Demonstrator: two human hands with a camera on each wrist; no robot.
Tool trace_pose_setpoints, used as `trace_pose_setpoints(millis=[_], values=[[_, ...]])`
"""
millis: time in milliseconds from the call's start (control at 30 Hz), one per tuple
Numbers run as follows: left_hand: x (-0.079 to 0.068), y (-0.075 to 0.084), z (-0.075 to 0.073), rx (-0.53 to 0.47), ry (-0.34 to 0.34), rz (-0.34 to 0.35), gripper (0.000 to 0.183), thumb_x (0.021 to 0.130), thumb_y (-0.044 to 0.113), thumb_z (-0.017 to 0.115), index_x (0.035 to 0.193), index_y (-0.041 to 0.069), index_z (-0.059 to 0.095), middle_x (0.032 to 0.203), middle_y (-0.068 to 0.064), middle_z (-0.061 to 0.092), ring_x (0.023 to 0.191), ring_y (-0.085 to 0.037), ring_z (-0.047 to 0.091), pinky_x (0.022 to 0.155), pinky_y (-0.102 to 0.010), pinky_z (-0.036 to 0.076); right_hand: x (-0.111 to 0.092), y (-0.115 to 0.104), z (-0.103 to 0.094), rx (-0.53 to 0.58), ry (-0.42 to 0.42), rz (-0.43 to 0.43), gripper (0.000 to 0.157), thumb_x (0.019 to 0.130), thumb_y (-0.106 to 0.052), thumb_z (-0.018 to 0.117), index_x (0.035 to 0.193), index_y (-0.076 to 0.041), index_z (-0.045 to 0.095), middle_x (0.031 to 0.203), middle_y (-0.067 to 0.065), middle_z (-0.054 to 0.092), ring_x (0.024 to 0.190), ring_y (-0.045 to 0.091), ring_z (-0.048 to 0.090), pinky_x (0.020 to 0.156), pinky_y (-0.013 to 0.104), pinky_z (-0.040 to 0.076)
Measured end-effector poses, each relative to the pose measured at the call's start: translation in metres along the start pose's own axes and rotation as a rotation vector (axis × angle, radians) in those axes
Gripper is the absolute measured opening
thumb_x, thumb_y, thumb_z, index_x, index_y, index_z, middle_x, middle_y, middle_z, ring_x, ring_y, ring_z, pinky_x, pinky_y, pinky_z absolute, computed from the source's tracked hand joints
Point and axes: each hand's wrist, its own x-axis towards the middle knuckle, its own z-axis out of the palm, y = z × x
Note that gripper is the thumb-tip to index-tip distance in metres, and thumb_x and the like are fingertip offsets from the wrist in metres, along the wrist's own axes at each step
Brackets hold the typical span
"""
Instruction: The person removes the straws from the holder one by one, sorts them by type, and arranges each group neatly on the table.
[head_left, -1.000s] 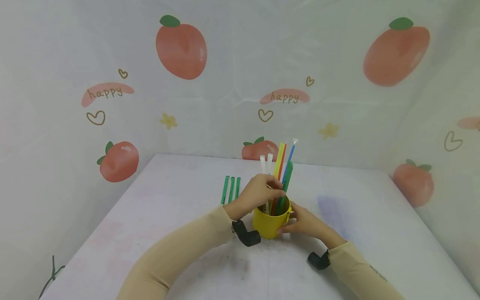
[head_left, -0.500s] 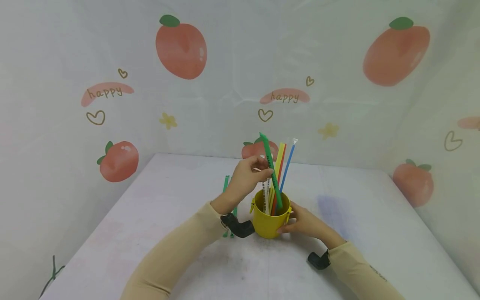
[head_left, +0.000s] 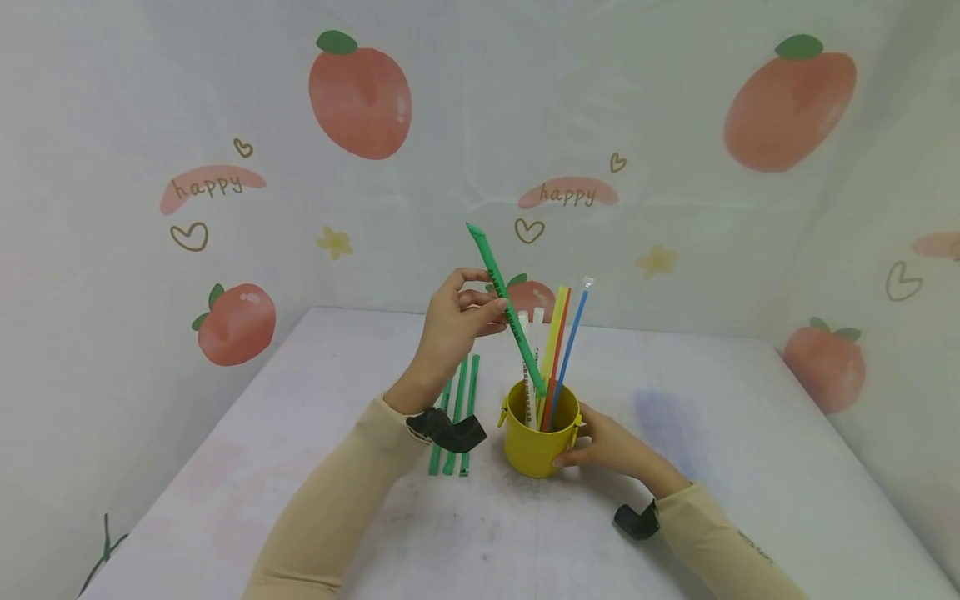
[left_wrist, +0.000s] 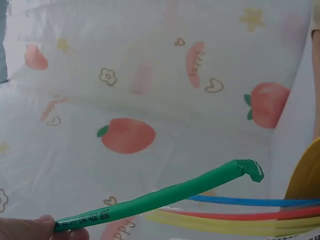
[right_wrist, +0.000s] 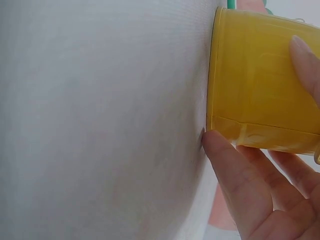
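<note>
My left hand (head_left: 452, 323) pinches a green wrapped straw (head_left: 525, 354) between thumb and fingers, tilted, its lower end around the mouth of a small yellow bucket (head_left: 534, 454). The left wrist view shows that straw's crimped end (left_wrist: 247, 166) apart from the yellow rim (left_wrist: 306, 172). Inside the bucket stand white wrapped straws (head_left: 523, 323), yellow straws (head_left: 552, 337), a red straw (head_left: 562, 335) and a blue straw (head_left: 574, 335). My right hand (head_left: 615, 443) holds the bucket's right side; in the right wrist view, thumb and fingers (right_wrist: 240, 172) lie around its wall (right_wrist: 260, 80).
Three green wrapped straws (head_left: 451, 457) lie side by side on the white table (head_left: 360, 533), left of the bucket and partly behind my left wrist. A white printed cloth (head_left: 450, 100) hangs behind the table.
My left hand has moved up and left from the bucket, drawing the green straw out of it. The right hand and the bucket have stayed in place.
</note>
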Motion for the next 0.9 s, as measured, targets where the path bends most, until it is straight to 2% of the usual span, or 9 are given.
trace_pose_setpoints(millis=[133,267,500,733,900], values=[[-0.001,0.004,-0.010,0.011,0.021,0.008,0.037,0.091,0.002,0.064,0.127,0.005,0.053,0.089,-0.008,0.067,0.074,-0.015,0.069,0.078,-0.037,0.060,0.000,0.001,0.001,-0.008,0.005,-0.005,0.105,0.072,-0.037,0.085,0.154,-0.011,0.024,0.149,0.018,0.041,0.123,0.046,0.052,0.098,0.060,0.046],[-0.002,0.003,-0.021,0.043,0.040,-0.016,0.038,0.092,0.003,0.064,0.129,0.007,0.056,0.091,-0.008,0.065,0.075,-0.012,0.069,0.076,-0.036,0.060,0.000,0.001,0.002,-0.002,0.011,-0.004,0.105,0.072,-0.036,0.086,0.153,-0.011,0.025,0.149,0.017,0.042,0.123,0.045,0.052,0.099,0.060,0.045],[-0.003,-0.008,-0.042,0.114,0.044,-0.080,0.040,0.093,0.005,0.064,0.132,0.008,0.055,0.097,-0.012,0.064,0.075,-0.013,0.068,0.073,-0.033,0.060,-0.001,-0.001,0.000,-0.020,0.006,-0.021,0.103,0.073,-0.033,0.085,0.153,-0.008,0.025,0.148,0.019,0.042,0.121,0.045,0.053,0.097,0.059,0.046],[-0.002,-0.019,-0.058,0.171,0.026,-0.168,0.040,0.093,0.004,0.063,0.132,0.005,0.055,0.095,-0.011,0.065,0.071,-0.012,0.067,0.071,-0.031,0.060,-0.001,-0.003,-0.001,-0.014,0.003,0.008,0.105,0.073,-0.035,0.085,0.154,-0.011,0.023,0.149,0.018,0.041,0.123,0.045,0.052,0.097,0.058,0.047],[0.000,-0.031,-0.068,0.229,0.013,-0.225,0.041,0.094,0.004,0.061,0.134,0.004,0.054,0.099,-0.016,0.066,0.073,-0.013,0.068,0.072,-0.032,0.060,-0.001,-0.004,-0.001,-0.014,0.005,0.010,0.105,0.073,-0.035,0.085,0.154,-0.011,0.022,0.149,0.018,0.041,0.123,0.045,0.052,0.098,0.059,0.046]])
